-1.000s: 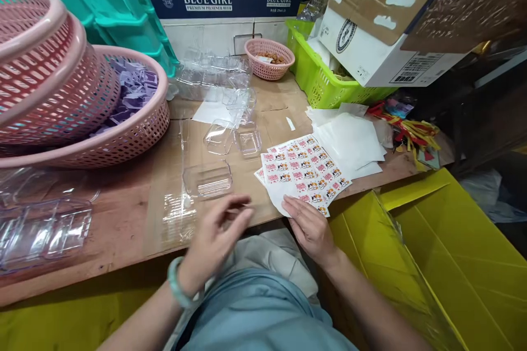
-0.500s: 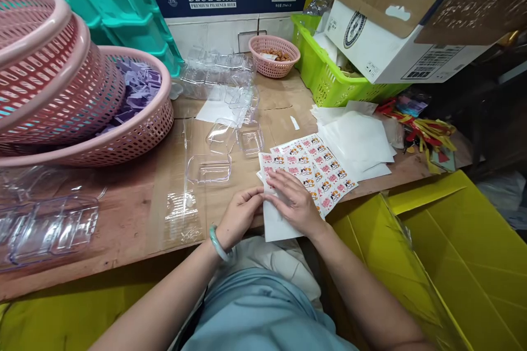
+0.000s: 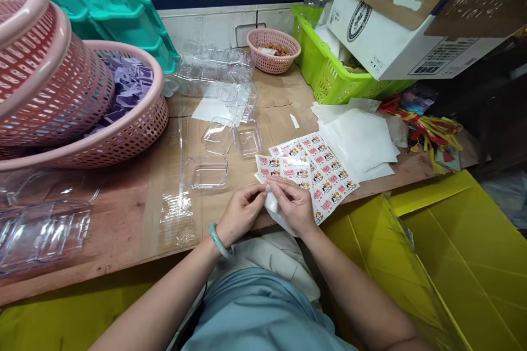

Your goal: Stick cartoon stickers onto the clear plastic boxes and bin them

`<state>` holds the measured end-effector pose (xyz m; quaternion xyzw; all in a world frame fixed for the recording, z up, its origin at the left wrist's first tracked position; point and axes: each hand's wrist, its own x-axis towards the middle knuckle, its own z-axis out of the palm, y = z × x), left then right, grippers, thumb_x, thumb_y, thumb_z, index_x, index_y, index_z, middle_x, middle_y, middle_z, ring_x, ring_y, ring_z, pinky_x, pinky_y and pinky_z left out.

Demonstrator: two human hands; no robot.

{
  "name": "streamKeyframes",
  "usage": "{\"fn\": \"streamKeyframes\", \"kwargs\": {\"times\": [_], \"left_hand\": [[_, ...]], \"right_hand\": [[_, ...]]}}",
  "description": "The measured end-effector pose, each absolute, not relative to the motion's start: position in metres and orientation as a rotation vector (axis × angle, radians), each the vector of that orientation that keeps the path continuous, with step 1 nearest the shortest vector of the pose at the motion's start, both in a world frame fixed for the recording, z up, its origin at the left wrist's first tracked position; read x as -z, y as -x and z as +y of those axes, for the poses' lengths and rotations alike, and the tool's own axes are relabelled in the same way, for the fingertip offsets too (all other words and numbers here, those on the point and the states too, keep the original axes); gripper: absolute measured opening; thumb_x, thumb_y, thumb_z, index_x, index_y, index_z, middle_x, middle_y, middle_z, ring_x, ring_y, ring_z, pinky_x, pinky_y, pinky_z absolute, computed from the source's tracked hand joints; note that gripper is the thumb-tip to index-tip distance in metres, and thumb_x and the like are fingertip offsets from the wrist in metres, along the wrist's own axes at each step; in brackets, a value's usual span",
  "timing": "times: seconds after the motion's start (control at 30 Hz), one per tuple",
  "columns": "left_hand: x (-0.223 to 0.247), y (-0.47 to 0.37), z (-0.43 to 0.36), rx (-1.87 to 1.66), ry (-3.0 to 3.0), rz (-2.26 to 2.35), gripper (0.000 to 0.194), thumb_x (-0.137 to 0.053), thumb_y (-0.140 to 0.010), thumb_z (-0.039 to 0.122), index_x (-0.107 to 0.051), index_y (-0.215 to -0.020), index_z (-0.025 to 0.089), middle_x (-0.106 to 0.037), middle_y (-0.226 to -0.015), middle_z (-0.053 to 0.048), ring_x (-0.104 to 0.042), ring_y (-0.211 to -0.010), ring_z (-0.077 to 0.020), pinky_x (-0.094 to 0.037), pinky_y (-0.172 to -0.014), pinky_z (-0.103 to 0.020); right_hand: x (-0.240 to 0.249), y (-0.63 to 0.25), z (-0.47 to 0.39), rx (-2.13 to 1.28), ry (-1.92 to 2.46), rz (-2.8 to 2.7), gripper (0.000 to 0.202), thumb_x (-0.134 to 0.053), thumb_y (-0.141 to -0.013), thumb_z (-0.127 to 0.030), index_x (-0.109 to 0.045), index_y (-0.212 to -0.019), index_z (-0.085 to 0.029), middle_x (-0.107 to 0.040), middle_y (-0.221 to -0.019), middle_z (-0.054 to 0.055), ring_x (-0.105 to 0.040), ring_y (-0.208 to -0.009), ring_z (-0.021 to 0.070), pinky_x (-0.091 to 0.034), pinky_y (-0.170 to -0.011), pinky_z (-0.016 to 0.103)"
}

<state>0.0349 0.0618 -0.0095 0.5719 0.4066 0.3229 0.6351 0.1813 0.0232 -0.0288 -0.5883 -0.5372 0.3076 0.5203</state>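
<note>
At the table's front edge my left hand [image 3: 241, 213], with a green bangle at the wrist, is closed, thumb and fingertips pinched at the edge of a sticker sheet [image 3: 284, 167]. My right hand [image 3: 295, 205] is closed on the same sheet, whose blank white lower part curls up under the fingers. Cat stickers and pink print show on its upper part. Beneath and to the right lies a second sticker sheet [image 3: 331, 173]. Left of the hands sits a clear plastic box [image 3: 205, 173], open, with another open clear box [image 3: 248, 138] behind it.
Pink baskets [image 3: 135, 126] holding purple pieces stand at the left, before teal crates [image 3: 119, 16]. A small pink basket [image 3: 274, 66], a green crate [image 3: 329, 79] and cartons stand behind. White sheets [image 3: 358, 137] lie right. Yellow boxes [image 3: 461, 230] stand below the table.
My right hand has drawn its fingers in from lying flatter over the sheet. The sheet's lower white part has curled up. The view has shifted slightly.
</note>
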Motion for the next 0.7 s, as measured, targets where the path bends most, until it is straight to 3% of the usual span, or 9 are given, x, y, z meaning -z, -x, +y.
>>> {"fn": "streamKeyframes", "kwargs": {"times": [0.17,0.37,0.53,0.7], "left_hand": [[0.017,-0.044,0.064,-0.702,-1.111,0.998,0.028,-0.062,-0.076,0.034,-0.073,-0.091,0.013,-0.071,-0.081,-0.005,-0.060,-0.072,-0.0157,-0.047,-0.070,-0.026],[0.017,-0.058,0.070,-0.734,-1.139,0.890,0.027,-0.062,-0.076,0.032,-0.073,-0.092,0.014,-0.072,-0.086,-0.005,-0.062,-0.080,-0.0183,-0.049,-0.075,-0.028],[0.016,-0.057,0.072,-0.720,-1.251,0.870,0.026,-0.058,-0.079,0.028,-0.075,-0.095,0.016,-0.073,-0.092,-0.006,-0.063,-0.091,-0.0223,-0.049,-0.085,-0.032],[0.014,-0.057,0.072,-0.714,-1.172,0.831,0.027,-0.059,-0.078,0.028,-0.073,-0.097,0.014,-0.073,-0.091,-0.006,-0.063,-0.086,-0.0201,-0.049,-0.081,-0.030]], "right_hand": [[0.024,-0.201,0.031,-0.855,1.417,-0.969,0.023,-0.061,-0.087,-0.037,-0.074,-0.100,-0.024,-0.074,-0.106,0.003,-0.068,-0.104,0.0230,-0.053,-0.097,0.042],[0.020,-0.220,0.036,-0.886,1.409,-1.381,0.036,-0.074,-0.076,-0.033,-0.069,-0.112,-0.029,-0.067,-0.124,0.002,-0.060,-0.119,0.0223,-0.043,-0.109,0.044],[0.025,-0.215,0.033,-0.722,1.414,-1.455,0.022,-0.063,-0.086,-0.028,-0.073,-0.105,-0.030,-0.072,-0.114,0.002,-0.063,-0.114,0.0210,-0.045,-0.107,0.044],[0.026,-0.209,0.032,-0.756,1.421,-1.301,0.019,-0.062,-0.087,-0.030,-0.075,-0.101,-0.027,-0.073,-0.109,0.003,-0.067,-0.105,0.0213,-0.050,-0.101,0.041]]}}
